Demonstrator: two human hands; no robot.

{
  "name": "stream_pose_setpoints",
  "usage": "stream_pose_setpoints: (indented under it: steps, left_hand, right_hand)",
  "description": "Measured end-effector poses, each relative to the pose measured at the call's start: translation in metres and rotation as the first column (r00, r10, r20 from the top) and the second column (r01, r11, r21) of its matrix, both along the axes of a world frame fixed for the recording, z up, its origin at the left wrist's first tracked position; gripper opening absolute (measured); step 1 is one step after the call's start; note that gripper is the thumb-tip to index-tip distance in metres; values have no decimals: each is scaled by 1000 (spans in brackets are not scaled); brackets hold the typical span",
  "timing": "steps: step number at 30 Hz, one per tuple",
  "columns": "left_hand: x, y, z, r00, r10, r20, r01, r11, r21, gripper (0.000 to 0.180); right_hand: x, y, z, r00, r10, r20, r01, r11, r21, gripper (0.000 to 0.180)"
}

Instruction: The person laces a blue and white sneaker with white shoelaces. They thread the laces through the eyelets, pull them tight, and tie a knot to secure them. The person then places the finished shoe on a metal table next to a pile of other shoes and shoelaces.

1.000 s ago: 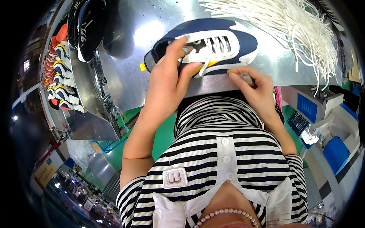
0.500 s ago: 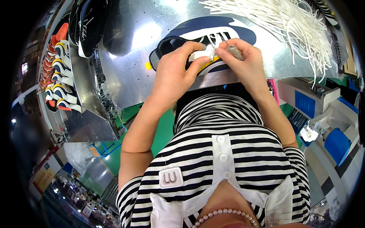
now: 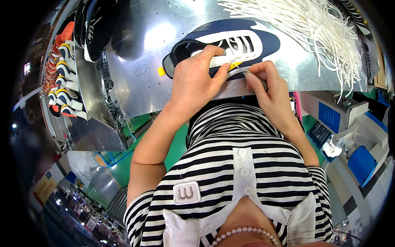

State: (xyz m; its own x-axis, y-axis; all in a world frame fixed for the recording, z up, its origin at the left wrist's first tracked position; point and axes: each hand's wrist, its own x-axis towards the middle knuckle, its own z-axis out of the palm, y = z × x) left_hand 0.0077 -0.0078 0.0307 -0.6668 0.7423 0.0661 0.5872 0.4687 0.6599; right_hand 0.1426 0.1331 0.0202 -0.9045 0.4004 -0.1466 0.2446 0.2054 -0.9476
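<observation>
**Shoe held at bench edge, lace end pinched**

A navy and white shoe (image 3: pixel 230 45) is laid on its side on the metal bench (image 3: pixel 144 82), close to the near edge. The left hand (image 3: pixel 193 80) is pressed over the shoe's heel half, with its fingers closed on the white eyelet panel. The right hand (image 3: pixel 267 88) is placed just at 3 o'clock of the left, its fingers pinched on what appears to be the tip of a lace (image 3: pixel 242 71); the lace itself is too thin to be followed with certainty.

Risks judged from this position: the lace tip could be lost if the pinch is loosened, and the shoe could be tipped off the near edge if the left hand's pressure is eased. A yellow tag (image 3: pixel 161 71) is seen projecting at 9 o'clock of the shoe.

A heap of loose white laces (image 3: pixel 312 29) is spread at 2 o'clock, near the toe; snagging is possible. Dark shoes (image 3: pixel 92 24) are piled at 10 o'clock, and a row of finished shoes (image 3: pixel 61 74) is racked further toward 9 o'clock, well apart.
</observation>
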Motion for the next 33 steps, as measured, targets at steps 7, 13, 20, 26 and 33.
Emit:
stream_pose_setpoints:
  steps: [7, 13, 20, 26, 33]
  left_hand:
    - [-2, 1, 1, 1000, -24, 8, 23, 999, 22, 23]
    - [3, -4, -11, 961, -145, -234, 181, 974, 139, 20]
    - [10, -7, -14, 981, -69, -179, 99, 981, 167, 21]
    - [-1, -7, -2, 948, -288, 133, 293, 956, -15, 24]
    - [5, -34, 2, 875, -309, -371, 363, 928, 85, 38]
  right_hand:
    - [-6, 4, -5, 998, -7, 59, 8, 1000, -8, 16]
    - [-15, 6, -6, 998, 10, 68, -13, 999, 43, 14]
    - [-27, 11, -1, 982, 128, 139, -143, 984, 108, 16]
    - [-21, 43, -6, 987, -94, -134, 128, 952, 278, 17]
    - [-32, 49, -38, 960, -233, -153, 264, 935, 236, 20]
